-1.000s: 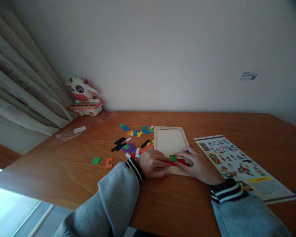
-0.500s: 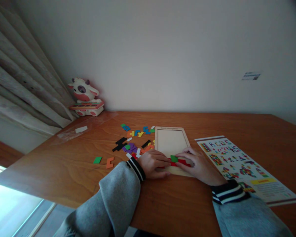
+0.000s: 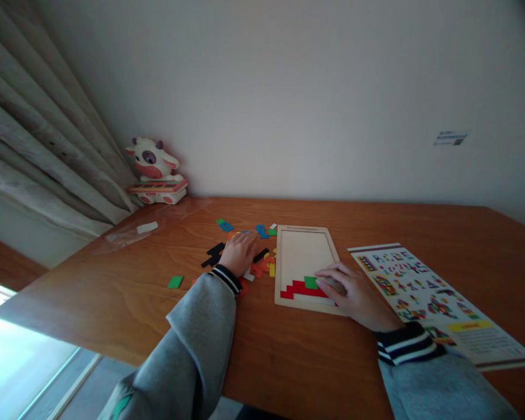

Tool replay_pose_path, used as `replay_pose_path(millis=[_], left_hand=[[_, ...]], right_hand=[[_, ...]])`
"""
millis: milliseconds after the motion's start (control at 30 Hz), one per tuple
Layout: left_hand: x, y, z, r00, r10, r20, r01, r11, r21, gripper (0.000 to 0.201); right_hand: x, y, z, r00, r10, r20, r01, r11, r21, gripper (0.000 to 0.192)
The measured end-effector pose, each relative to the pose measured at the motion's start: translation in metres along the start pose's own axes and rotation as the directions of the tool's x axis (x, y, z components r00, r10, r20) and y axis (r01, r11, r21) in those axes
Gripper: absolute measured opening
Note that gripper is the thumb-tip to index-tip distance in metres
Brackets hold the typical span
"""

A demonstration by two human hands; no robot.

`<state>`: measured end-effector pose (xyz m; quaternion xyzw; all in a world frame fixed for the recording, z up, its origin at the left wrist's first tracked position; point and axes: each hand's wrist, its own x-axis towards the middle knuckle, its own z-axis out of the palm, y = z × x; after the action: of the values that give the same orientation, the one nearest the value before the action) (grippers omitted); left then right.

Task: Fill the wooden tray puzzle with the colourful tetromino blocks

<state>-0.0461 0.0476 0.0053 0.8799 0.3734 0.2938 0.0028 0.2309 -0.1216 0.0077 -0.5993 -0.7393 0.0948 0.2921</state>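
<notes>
Left hand (image 3: 240,252) lies palm-down over the scattered pile of puzzle pieces (image 3: 256,262) to the left of the board, fingers spread loosely and pointing away from the person; whether anything is pinched under it cannot be told. Right hand (image 3: 350,291) rests on the near right corner of the board, fingers curled together and pressing down beside a green piece (image 3: 310,282), with nothing gripped in it.

Going from the biggest thing down: the wooden table (image 3: 289,361) fills the lower half of the view, set against a plain pale wall (image 3: 289,87), with grey curtains (image 3: 35,146) hanging at the left. Both arms wear grey sleeves (image 3: 192,350) with striped dark-and-white cuffs. On the right side of the table lies a printed sheet (image 3: 424,291) covered with small coloured figures, just beside the right hand and wrist. The puzzle board (image 3: 304,251) – a pale wooden tray with a raised rim – sits in the middle between the two hands. Its near end holds a stepped red piece (image 3: 300,289), and the green piece sits on top of the red steps, touching the right fingertips; the rest of the tray is bare.

At the far left corner stands a toy cow (image 3: 153,169) in white and pink. Nearer lies a clear plastic bag (image 3: 135,230), flat on the wood. Loose pieces reach out from the pile – blue ones (image 3: 260,230) beyond the left hand, a black one (image 3: 213,255) at its left, and a single green tile (image 3: 175,282) well apart, near the left sleeve.
</notes>
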Motion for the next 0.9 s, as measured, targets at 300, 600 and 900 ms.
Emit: replay_pose_path(millis=[300, 600, 900], left_hand=[[-0.003, -0.015, 0.005, 0.98, -0.111, 0.166, 0.106, 0.994, 0.041, 0.028], [0.0, -0.014, 0.001, 0.971, -0.125, 0.203, 0.112, 0.991, 0.076, 0.021], [-0.002, -0.006, 0.0, 0.975, -0.039, 0.217, 0.03, 0.999, 0.043, 0.021]], right_hand=[[0.0, 0.002, 0.001, 1.0, -0.008, -0.027, 0.009, 1.0, 0.022, 0.02], [0.001, -0.002, -0.002, 1.0, 0.0, -0.03, 0.001, 0.999, 0.036, 0.02], [0.0, -0.004, -0.002, 0.999, -0.004, -0.037, 0.005, 0.999, 0.033, 0.02]])
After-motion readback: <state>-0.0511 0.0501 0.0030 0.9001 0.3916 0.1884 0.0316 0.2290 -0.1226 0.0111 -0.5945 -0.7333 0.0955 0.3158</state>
